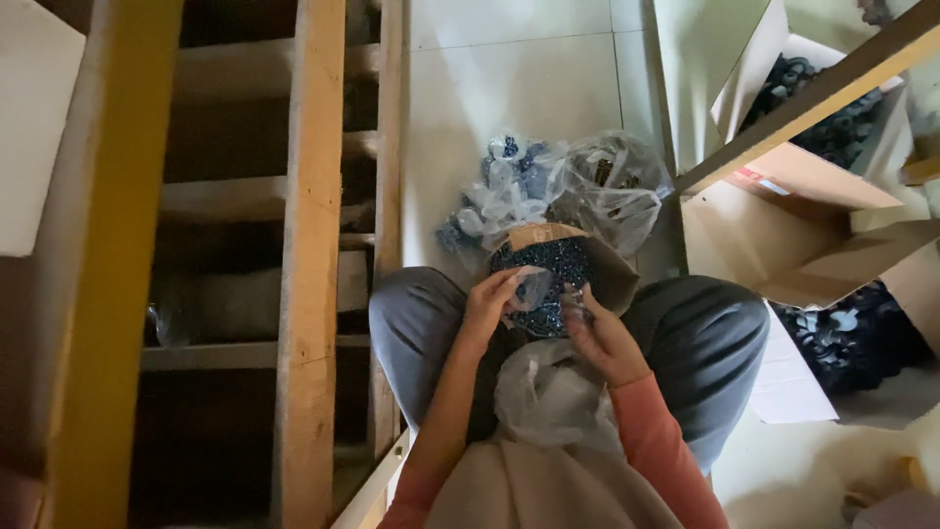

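Two hands: left hand [490, 306], right hand [599, 338]. One small clear bag [537, 290] between them. One round cardboard container [578, 257] of small dark parts. Two filled clear bags on the floor: one with blue parts [509, 186], one with darker parts [617, 186]. One empty-bag bundle [548, 397] in the lap. Two open cardboard boxes, upper [818, 118] and lower [862, 333]. Loose parts too many to count.

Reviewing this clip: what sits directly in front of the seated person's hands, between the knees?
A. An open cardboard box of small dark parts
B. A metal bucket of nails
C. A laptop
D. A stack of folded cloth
A: both the left hand and right hand work a small clear plastic bag just over an open cardboard box filled with small dark parts.
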